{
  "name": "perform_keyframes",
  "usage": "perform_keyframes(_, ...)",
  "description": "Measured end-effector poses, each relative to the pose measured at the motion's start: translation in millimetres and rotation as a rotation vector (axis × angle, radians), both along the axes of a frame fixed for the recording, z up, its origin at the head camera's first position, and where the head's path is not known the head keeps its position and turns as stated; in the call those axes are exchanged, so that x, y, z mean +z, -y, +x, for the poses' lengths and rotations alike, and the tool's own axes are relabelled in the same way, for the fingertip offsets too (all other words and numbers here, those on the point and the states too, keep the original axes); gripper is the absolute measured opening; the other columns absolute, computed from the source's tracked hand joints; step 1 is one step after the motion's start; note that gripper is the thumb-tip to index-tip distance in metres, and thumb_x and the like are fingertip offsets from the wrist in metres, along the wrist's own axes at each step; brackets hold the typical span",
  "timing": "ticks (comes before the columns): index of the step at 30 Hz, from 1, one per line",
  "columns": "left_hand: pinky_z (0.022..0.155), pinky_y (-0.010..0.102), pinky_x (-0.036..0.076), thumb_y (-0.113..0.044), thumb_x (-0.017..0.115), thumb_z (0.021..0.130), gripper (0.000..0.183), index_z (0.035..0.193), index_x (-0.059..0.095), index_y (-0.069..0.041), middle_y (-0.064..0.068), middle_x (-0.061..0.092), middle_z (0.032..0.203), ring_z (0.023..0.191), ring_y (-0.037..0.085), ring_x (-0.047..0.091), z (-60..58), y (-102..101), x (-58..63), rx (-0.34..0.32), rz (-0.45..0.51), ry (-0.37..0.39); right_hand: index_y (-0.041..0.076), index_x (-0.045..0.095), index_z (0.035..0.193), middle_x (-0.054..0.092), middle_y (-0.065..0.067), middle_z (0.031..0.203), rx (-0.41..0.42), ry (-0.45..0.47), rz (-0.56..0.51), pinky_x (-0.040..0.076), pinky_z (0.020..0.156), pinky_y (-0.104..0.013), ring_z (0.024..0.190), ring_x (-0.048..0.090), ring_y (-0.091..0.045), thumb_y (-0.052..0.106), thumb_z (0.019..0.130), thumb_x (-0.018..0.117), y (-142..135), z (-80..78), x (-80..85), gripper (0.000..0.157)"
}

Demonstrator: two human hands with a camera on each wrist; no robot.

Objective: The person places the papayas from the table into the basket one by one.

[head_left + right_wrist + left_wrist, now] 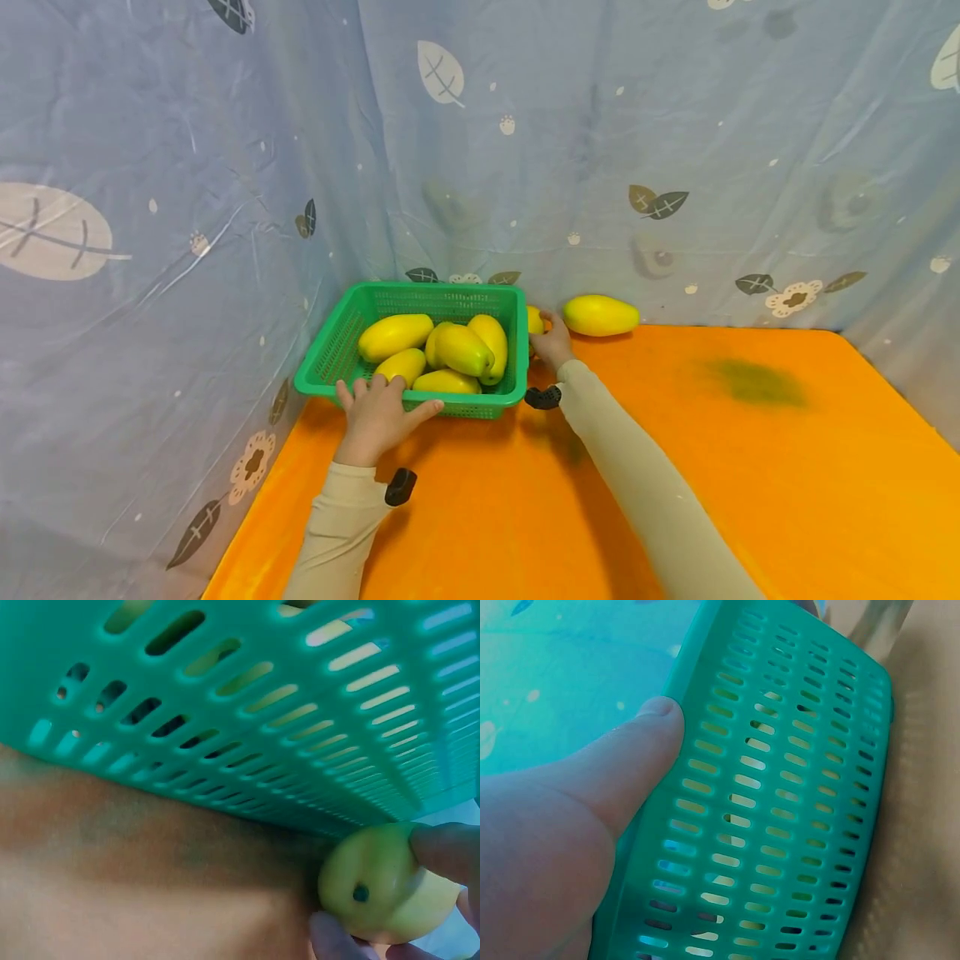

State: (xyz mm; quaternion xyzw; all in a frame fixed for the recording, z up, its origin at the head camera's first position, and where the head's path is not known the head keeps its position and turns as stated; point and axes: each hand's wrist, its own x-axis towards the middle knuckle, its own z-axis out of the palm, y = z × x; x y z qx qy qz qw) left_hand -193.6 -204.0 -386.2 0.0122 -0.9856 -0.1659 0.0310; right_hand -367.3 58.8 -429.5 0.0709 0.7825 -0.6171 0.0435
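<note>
A green plastic basket (pixel 522 350) with slotted walls holds several yellow papayas (pixel 395 335). My left hand (pixel 372 423) holds its near rim, fingertips over the edge and thumb along the outside. The left wrist view shows that thumb (pixel 641 746) against the rim. Beside the basket's right wall, my right hand (pixel 553 340) grips another papaya (pixel 375 889), low by the table. In the right wrist view its rounded end with a dark stem spot faces the camera. In the head view the hand and basket partly hide this fruit.
A loose papaya (pixel 600 316) lies at the back, right of my right hand, against the blue leaf-print curtain (pixel 480 167). An orange cloth (pixel 720 492) covers the table, with a greenish patch (pixel 757 382) on the right. The curtain also runs along the left side.
</note>
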Motion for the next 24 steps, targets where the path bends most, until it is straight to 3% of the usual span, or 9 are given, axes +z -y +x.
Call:
perform_keyframes(9,0.116,0.081,0.001,-0.065,0.066,0.09,0.075,0.131,0.063,-0.003,0.026,0.058,0.122,0.131,0.058,0.038,-1.1,1.4,-0.2,0.008,-0.012,0.006,0.016,0.023,0.164,0.02,-0.013,0.171,0.09,0.018,0.068,0.044,0.108,-0.046,0.145,0.038,-0.035,0.012,0.1,0.06,-2.9,-12.0,-0.5,0.074)
perform_keyframes(18,0.116,0.08,0.0,-0.065,0.066,0.09,0.076,0.132,0.063,-0.002,0.025,0.058,0.12,0.128,0.056,0.04,-1.3,-0.5,0.6,0.009,-0.008,0.019,0.013,0.032,0.16,0.025,-0.016,0.168,0.012,0.061,0.008,0.044,0.114,-0.05,0.143,0.041,-0.038,0.009,0.097,0.065,-1.6,-16.3,1.7,0.07)
perform_keyframes(24,0.116,0.08,-0.001,-0.065,0.066,0.09,0.075,0.132,0.063,-0.003,0.025,0.058,0.121,0.129,0.056,0.039,-1.8,0.3,-0.5,0.012,-0.01,0.019,0.01,0.03,0.16,0.025,-0.018,0.167,0.048,0.064,0.005,0.046,0.111,-0.049,0.141,0.042,-0.038,0.01,0.098,0.063,-6.3,-14.8,4.4,0.07)
